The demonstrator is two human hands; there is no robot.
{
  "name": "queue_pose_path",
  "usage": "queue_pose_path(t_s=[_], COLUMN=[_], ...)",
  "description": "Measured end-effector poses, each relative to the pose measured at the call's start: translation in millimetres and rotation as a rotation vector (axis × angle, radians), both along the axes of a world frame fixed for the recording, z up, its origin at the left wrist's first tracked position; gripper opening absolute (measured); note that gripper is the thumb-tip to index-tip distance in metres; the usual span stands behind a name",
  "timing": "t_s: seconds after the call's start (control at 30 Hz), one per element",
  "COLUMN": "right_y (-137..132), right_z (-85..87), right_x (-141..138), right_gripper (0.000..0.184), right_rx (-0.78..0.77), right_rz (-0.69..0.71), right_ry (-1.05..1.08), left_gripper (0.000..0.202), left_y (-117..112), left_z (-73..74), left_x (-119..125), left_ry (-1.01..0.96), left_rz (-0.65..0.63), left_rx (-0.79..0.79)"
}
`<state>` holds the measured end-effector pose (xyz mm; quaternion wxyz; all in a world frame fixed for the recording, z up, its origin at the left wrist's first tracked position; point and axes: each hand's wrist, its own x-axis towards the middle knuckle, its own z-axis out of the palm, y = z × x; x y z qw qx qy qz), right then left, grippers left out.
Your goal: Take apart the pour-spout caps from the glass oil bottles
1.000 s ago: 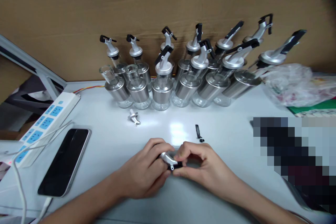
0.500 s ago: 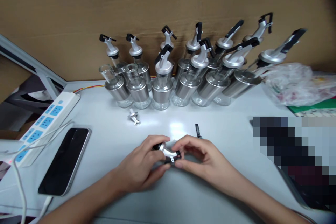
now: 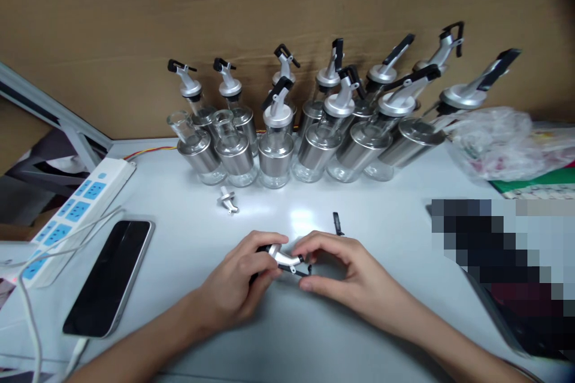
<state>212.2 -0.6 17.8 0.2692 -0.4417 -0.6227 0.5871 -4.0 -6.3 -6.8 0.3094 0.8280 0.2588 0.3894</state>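
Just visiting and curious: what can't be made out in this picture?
Head view:
- Spout base: hidden inside the left hand.
- Black part at its tip: too small to identify; unclear whether the right hand grips it.
- Table, right side: covered by a pixelated patch.
- Bag contents: blurred by crumpled plastic.

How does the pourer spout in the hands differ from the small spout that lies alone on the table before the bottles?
The held spout is pinched between the left hand and the right hand; the loose spout lies on the table, touched by nothing. The held spout shows black parts at its base and tip; the loose spout shows only pale metal. Both are small, bent, silver pourers.
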Motion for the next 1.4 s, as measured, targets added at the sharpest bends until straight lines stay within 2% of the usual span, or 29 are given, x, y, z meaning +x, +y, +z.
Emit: queue_pose_path(t_s=[0.13,0.27,0.33,0.43,0.6,0.73,0.8,0.87,0.97,1.03,1.1,1.17,1.27,1.33,1.4], right_y=[-0.9,-1.2,-1.5,-2.9,-1.3,4.6,6.9,8.1,7.8,6.8,5.7,4.9,4.1,3.9,4.0], right_z=[-5.3,-5.0,-2.8,-0.2,0.5,2.2,3.6,5.1,7.8,9.7,11.1,12.0,13.0,14.8,18.6], right_x=[2.7,2.1,0.7,-1.8,-3.3,-1.0,0.2,1.0,1.7,2.1,2.4,2.8,3.1,3.2,3.3], right_gripper=[0.010,0.015,0.014,0.012,0.014,0.021,0.022,0.023,0.024,0.023,0.020,0.017,0.015,0.014,0.011], right_rx=[0.107,0.202,0.215,0.222,0.135,0.118,0.119,0.111,0.118,0.150,0.181,0.202,0.259,0.327,0.408], right_rz=[-0.030,-0.056,-0.075,-0.087,-0.155,-0.268,-0.309,-0.349,-0.413,-0.461,-0.503,-0.530,-0.570,-0.616,-0.667], right_ry=[0.026,0.061,0.117,0.162,0.175,0.258,0.279,0.286,0.306,0.351,0.406,0.431,0.408,0.394,0.384], left_gripper=[0.054,0.068,0.062,0.044,0.028,0.041,0.047,0.050,0.052,0.054,0.057,0.046,0.030,0.027,0.028], left_y=[0.7,0.2,1.0,3.4,3.5,2.5,8.3,21.8,55.0,79.3,99.6,113.2,121.3,120.4,115.8], left_z=[3.0,1.4,0.8,2.1,4.6,1.5,1.5,5.2,18.9,31.5,43.2,50.9,53.5,53.7,57.5], left_x=[2.2,0.9,-0.7,-1.3,3.3,5.6,5.8,5.3,2.4,-0.3,-2.4,-3.8,-5.7,-7.2,-7.5], left_ry=[-0.001,0.099,0.179,0.224,0.329,0.394,0.332,0.223,0.102,0.071,0.058,0.069,0.047,-0.073,-0.222], left_rz=[-0.054,0.099,0.137,0.105,0.159,0.234,0.294,0.436,0.709,0.795,0.839,0.847,0.799,0.787,0.757], left_rx=[0.035,-0.009,-0.035,0.015,0.068,0.122,0.133,0.170,0.276,0.326,0.319,0.276,0.187,0.230,0.354])
